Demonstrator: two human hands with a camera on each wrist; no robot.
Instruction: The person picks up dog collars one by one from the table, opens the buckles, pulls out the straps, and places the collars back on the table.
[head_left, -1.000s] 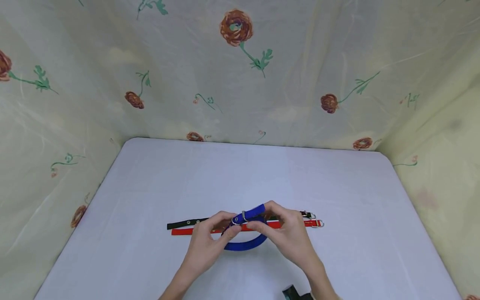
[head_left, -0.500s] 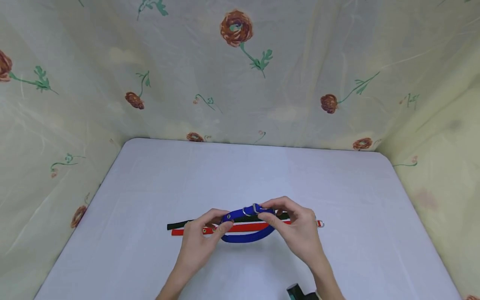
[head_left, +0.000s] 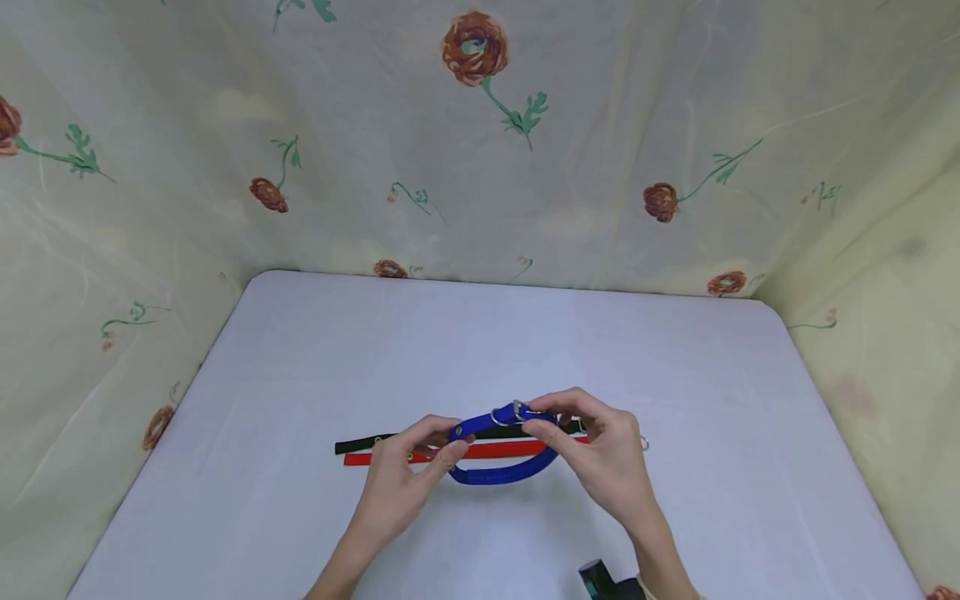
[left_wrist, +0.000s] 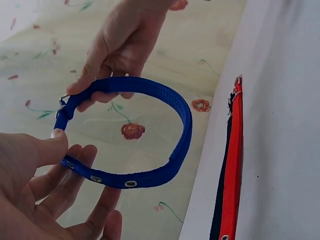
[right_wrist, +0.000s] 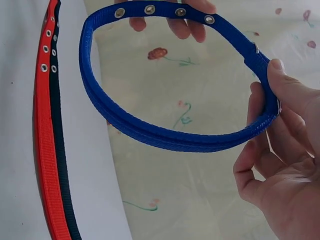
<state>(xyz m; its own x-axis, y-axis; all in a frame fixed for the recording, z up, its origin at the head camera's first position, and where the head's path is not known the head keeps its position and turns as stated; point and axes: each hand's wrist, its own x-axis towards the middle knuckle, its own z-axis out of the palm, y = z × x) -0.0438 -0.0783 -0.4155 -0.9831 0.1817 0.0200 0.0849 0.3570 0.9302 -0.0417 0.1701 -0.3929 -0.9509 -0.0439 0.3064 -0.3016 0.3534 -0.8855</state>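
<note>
A blue collar (head_left: 504,475), closed into a loop, is held above the table between both hands. Metal eyelets run along its strap, and a buckle with a ring sits near the right fingers. My left hand (head_left: 401,479) pinches the eyelet part between thumb and fingers. On the buckle side, my right hand (head_left: 603,458) pinches the band with thumb and forefinger. The right wrist view shows the whole blue loop (right_wrist: 175,142), with the right thumb pressed on the band. Behind the hands lie a red collar (head_left: 502,450) and a black collar (head_left: 363,445), both straight and partly hidden.
The white table (head_left: 480,350) stretches back to a flowered curtain (head_left: 570,167), which also hangs at both sides. A black object (head_left: 607,581) shows at the lower edge near the right forearm; its kind is unclear.
The hands have spread apart, the right one moving right. The blue strap's end, which stuck up near the right fingers, now lies along the loop, and the buckle sits further right.
</note>
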